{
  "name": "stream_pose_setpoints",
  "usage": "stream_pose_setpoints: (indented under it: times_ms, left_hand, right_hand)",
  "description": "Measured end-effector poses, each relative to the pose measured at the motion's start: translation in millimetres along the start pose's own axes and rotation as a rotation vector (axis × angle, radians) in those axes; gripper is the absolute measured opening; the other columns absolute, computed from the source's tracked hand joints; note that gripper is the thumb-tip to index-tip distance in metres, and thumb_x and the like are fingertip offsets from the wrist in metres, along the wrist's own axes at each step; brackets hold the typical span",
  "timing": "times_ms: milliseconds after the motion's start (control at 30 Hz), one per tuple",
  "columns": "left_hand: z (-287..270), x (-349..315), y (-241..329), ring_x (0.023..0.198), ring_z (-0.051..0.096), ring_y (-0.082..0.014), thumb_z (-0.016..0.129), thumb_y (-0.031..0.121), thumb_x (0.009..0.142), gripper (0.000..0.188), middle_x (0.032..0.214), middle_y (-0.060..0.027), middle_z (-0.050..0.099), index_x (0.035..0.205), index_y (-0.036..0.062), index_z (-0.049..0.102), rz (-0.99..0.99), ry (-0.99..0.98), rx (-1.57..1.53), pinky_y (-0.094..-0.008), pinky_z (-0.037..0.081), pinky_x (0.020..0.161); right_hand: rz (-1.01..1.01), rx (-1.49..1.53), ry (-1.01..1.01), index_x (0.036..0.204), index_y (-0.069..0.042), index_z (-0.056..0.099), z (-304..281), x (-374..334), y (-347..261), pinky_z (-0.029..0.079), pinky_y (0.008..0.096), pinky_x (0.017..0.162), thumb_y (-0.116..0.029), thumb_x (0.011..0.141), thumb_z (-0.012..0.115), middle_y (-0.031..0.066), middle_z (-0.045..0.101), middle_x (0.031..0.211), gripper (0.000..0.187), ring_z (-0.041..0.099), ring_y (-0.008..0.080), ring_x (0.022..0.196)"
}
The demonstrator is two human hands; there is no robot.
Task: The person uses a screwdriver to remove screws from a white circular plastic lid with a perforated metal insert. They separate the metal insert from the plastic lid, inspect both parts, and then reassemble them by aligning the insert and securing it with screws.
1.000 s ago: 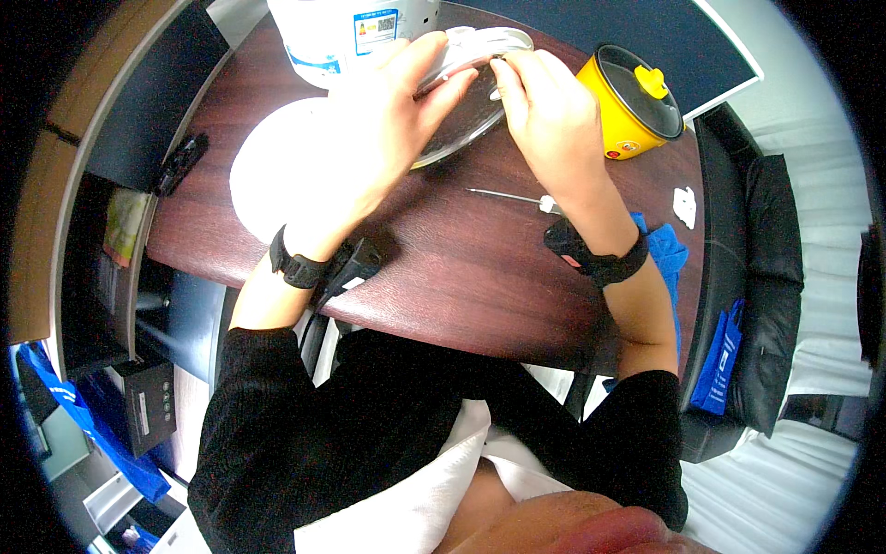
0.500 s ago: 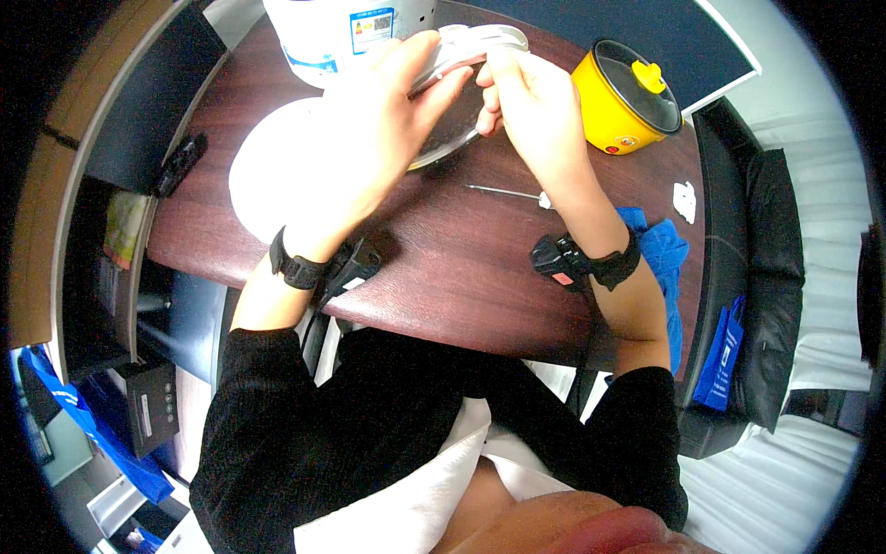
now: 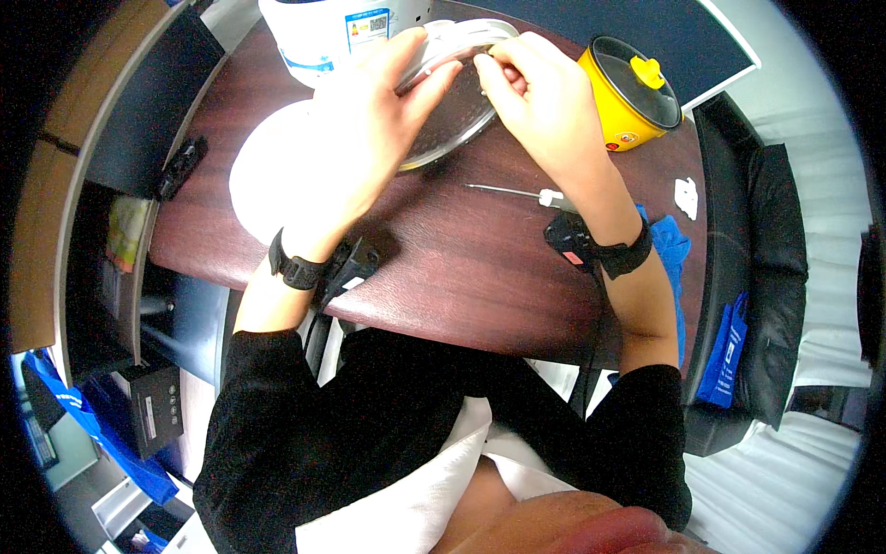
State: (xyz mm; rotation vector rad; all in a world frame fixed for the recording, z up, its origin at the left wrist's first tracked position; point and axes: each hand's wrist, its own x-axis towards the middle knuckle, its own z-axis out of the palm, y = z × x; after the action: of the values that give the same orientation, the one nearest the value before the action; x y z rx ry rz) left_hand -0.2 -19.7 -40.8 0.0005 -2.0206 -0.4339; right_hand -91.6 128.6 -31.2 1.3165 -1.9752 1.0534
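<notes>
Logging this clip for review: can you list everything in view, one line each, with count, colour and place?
Round lid: 1, metallic with white rim, far middle of table, held in both hands.
White appliance body: 1, white, far edge.
White round piece: 1, white, under left hand.
Small cooker: 1, yellow with dark lid, far right.
Screwdriver: 1, thin metal shaft, white handle, beside right wrist.
Blue cloth: 1, right edge.
Table: 1, dark brown.
Left hand: on lid rim.
Right hand: fingers pinching lid rim.
</notes>
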Motion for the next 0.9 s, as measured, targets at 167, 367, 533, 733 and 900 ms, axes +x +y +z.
stream_pose_setpoints:
  times_ms: [167,367,533,733,900]
  left_hand:
    - [0.6,0.9,-13.1,0.076,0.068,-0.0206,0.081,0.026,0.070,0.038,0.085,-0.0162,0.069,0.097,0.0016,0.068,0.009,0.073,-0.003,-0.0294,0.052,0.069]
    - [-2.9,-3.6,-23.8,0.077,0.064,-0.0121,0.080,0.026,0.074,0.044,0.086,-0.0138,0.070,0.103,-0.0036,0.066,-0.169,0.058,-0.088,-0.0241,0.050,0.070]
    - [-5.8,-4.8,-28.0,0.078,0.062,-0.0105,0.080,0.025,0.074,0.045,0.086,-0.0124,0.069,0.105,-0.0044,0.065,-0.159,0.093,-0.100,-0.0224,0.048,0.071]
    - [-16.2,-2.2,-15.3,0.078,0.062,-0.0108,0.079,0.022,0.074,0.040,0.087,-0.0135,0.069,0.103,-0.0030,0.066,-0.209,0.053,-0.065,-0.0243,0.049,0.069]
    - [-4.8,-5.5,-31.2,0.079,0.060,-0.0090,0.077,0.022,0.077,0.043,0.088,-0.0114,0.069,0.106,-0.0062,0.064,-0.305,0.062,-0.222,-0.0226,0.048,0.071]
  right_hand:
    - [0.178,-0.082,-0.285,0.080,-0.002,0.061,-28.1,-17.7,29.7,0.049,0.0406,0.062,-0.024,0.086,0.057,0.0169,0.061,0.073,0.023,0.061,0.0347,0.068]
    - [0.471,-0.240,-0.865,0.079,-0.001,0.060,-38.8,-65.0,109.5,0.045,0.0334,0.048,-0.023,0.090,0.052,0.0120,0.058,0.059,0.026,0.056,0.0192,0.046]
    - [0.599,-0.350,-0.952,0.074,-0.001,0.059,-45.6,-65.4,107.0,0.043,0.0333,0.047,-0.026,0.091,0.053,0.0113,0.056,0.056,0.031,0.055,0.0191,0.045]
    - [0.298,0.232,-0.571,0.064,-0.002,0.054,-78.8,-34.3,-23.0,0.034,0.0283,0.046,-0.027,0.089,0.060,0.0063,0.044,0.051,0.036,0.044,0.0133,0.047]
    - [-0.242,0.729,-0.581,0.060,-0.005,0.053,-93.8,-18.9,-97.9,0.037,0.0280,0.042,-0.029,0.087,0.061,0.0038,0.047,0.053,0.037,0.049,0.0145,0.046]
